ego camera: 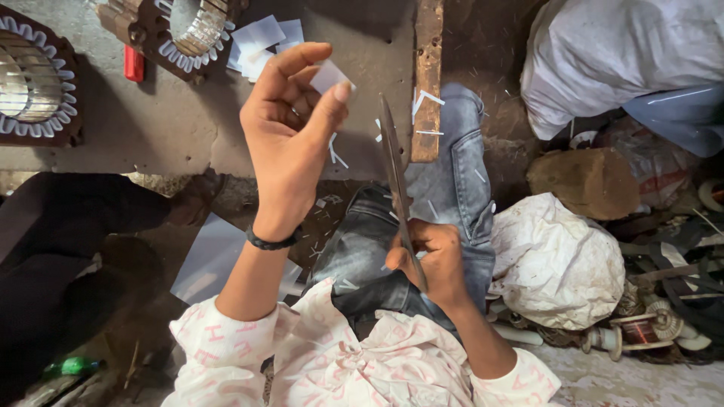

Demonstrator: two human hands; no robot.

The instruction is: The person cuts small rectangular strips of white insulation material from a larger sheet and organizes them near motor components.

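**Paper piece held up beside long shears**

Paper, one small white piece (329, 75), is pinched between the thumb and forefinger of the left hand (286, 139), which is raised with the palm turned to the camera. The other fingers of this hand are curled loosely inward. A black band (270, 242) sits on the left wrist.

Just to the right of it stand the shears (396, 185), long and dark, with the blades pointing up and seen almost edge-on. The right hand (431, 260) is closed firmly around their handles and rests on the knee in grey jeans (452, 188).

Thin white paper strips (335, 154) lie on the concrete floor (166, 120) and on the jeans. A rusty metal bar (427, 75) stands behind the blades. More white paper pieces (260, 41) lie near the top edge of the floor, next to a motor stator (188, 30) with white insulation; a second stator (30, 79) is at the left edge. White sacks (554, 264) and copper wire spools (641, 328) are piled at the right. A green bottle (73, 366) lies in the lower left corner.
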